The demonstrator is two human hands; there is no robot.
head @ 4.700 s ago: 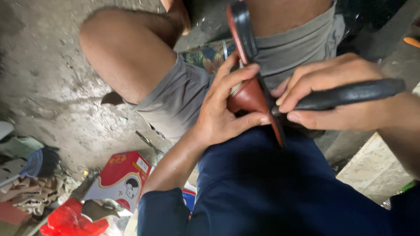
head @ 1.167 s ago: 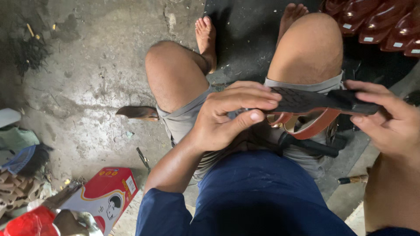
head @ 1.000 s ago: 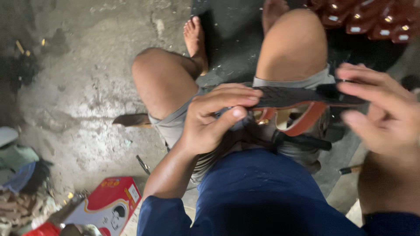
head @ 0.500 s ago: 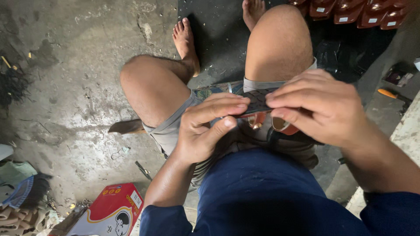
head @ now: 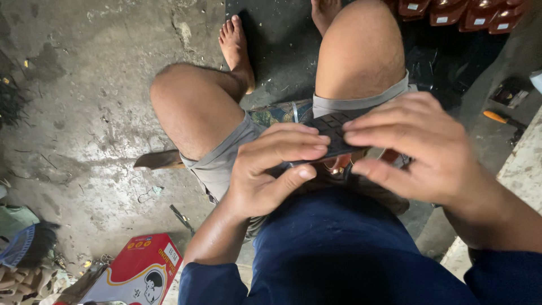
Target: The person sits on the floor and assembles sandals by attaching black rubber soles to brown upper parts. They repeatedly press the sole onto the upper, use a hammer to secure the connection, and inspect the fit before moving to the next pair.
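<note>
one black treaded shoe sole (head: 333,127) over lap, 12 o'clock of torso | left hand (head: 265,175) curled, pinching its 9 o'clock end, thumb under | right hand (head: 429,152) fingers pressed on top, 3 o'clock end | two hands, one red box (head: 141,271) at 7 o'clock

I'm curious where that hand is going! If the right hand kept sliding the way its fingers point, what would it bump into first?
Probably the left hand. The right hand points left along the black sole, and the left fingers grip that sole just ahead, though depth is hard to judge.
</note>
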